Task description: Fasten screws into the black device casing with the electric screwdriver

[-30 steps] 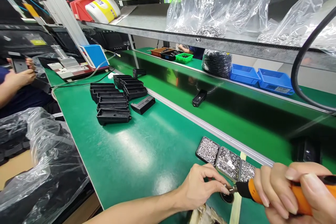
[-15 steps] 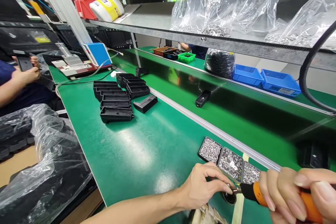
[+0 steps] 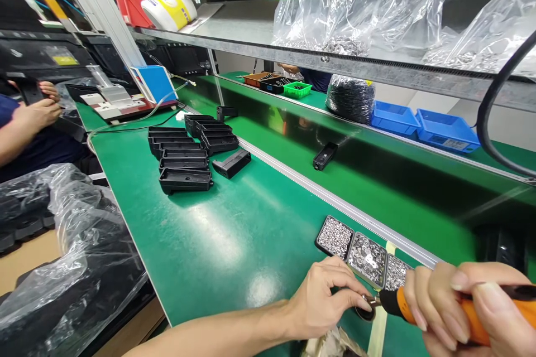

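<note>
Both hands bare: left hand (image 3: 324, 301), right hand (image 3: 464, 304); no gloves, left forearm unsleeved (nails short).

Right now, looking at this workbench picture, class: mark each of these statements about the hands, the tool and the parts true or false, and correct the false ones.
1. The right hand grips an orange-handled screwdriver. True.
2. The left hand lies flat on the green table, far from the tool. False: its fingertips pinch at a small round black part right at the screwdriver's tip.
3. Three small trays of metal bits sit side by side just beyond the hands. True.
4. The stack of black plastic cases lies on the upper shelf. False: it lies on the green table.
5. Two blue bins stand on the raised green ledge. True.
</note>
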